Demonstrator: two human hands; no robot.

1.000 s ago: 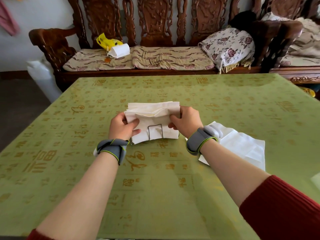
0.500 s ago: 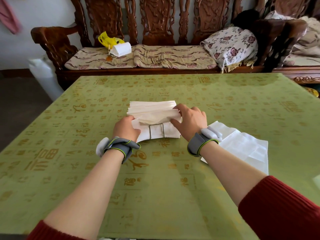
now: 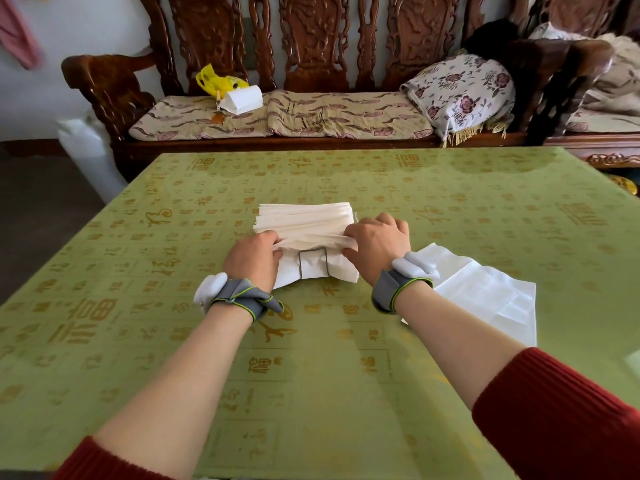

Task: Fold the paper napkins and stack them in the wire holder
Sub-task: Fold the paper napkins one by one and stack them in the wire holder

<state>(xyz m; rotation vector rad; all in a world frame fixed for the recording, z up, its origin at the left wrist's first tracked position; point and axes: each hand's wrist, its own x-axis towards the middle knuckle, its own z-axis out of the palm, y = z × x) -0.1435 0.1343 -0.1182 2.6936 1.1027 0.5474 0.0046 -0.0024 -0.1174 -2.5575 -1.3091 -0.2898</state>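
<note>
On the green counter, loose napkins lie just beside my right wrist. My left hand and right hand each pinch one end of a folded napkin, held at the top of the wire holder. Behind it stands the holder's stack, and beyond that a carved bench.

Left grip and right grip pinch the ends of a folded napkin over the wire holder between them.
</note>
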